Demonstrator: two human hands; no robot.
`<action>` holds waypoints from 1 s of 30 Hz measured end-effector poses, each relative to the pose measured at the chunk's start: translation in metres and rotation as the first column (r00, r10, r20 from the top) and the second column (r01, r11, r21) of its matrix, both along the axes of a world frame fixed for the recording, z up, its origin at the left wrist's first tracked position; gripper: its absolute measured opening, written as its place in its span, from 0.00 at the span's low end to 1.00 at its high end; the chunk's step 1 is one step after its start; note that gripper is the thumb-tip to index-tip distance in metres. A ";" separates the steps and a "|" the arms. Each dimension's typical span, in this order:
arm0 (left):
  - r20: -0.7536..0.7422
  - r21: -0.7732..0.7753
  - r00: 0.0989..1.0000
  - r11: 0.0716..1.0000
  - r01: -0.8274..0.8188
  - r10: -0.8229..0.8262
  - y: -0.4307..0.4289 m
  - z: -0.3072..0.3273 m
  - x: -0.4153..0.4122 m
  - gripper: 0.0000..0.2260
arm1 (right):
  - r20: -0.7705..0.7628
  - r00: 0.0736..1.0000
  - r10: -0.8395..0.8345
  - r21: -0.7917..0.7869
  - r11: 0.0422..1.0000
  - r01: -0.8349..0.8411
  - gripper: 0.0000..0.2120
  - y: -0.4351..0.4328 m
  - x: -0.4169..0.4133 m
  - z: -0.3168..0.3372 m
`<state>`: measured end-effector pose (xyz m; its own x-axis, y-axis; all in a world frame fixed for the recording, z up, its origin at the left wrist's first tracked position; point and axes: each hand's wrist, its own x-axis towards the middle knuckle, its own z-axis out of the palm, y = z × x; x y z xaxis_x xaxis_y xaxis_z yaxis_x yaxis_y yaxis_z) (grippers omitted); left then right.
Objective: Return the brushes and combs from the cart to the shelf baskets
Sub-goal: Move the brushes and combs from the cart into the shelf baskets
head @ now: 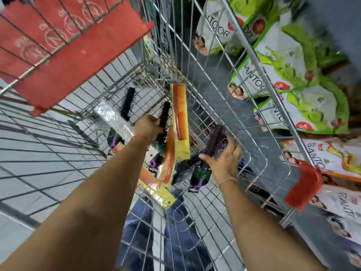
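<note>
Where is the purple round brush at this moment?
In the head view, the purple round brush is inside the wire cart, right of centre, under the right hand's fingers and right of the packaged orange comb.

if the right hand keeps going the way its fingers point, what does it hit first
The right hand already touches the purple round brush; beyond that, probably the cart's wire side, though depth is unclear.
</note>
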<state>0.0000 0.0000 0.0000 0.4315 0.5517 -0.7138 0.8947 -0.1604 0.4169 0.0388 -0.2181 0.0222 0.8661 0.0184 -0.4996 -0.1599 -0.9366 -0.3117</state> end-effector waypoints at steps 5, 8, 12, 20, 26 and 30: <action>-0.151 -0.083 0.977 0.987 0.137 -0.148 0.006 -0.013 -0.011 0.25 | -0.374 0.910 -0.180 0.080 0.971 0.224 0.32 -0.002 -0.015 -0.023; -0.174 -0.083 0.961 0.975 0.204 -0.216 -0.004 -0.017 -0.023 0.30 | -0.271 0.932 -0.241 0.137 0.949 0.285 0.27 -0.001 -0.017 -0.023; -0.273 -0.144 0.923 0.960 0.239 -0.270 -0.003 -0.017 -0.034 0.29 | -0.004 0.990 -0.139 0.094 0.986 0.139 0.26 0.003 -0.036 -0.007; -0.204 -0.105 0.970 0.988 0.114 -0.133 -0.007 -0.027 -0.023 0.35 | -0.095 0.975 0.199 0.208 0.962 -0.176 0.27 0.060 -0.011 -0.017; -0.174 -0.176 0.985 0.984 -0.013 -0.018 -0.011 -0.031 -0.020 0.28 | -0.110 0.952 0.286 0.035 0.958 -0.284 0.26 0.071 -0.012 -0.028; -0.183 -0.145 0.979 0.987 0.063 -0.089 -0.012 -0.032 -0.022 0.27 | -0.110 0.982 0.156 0.031 0.988 -0.154 0.25 0.072 -0.012 -0.026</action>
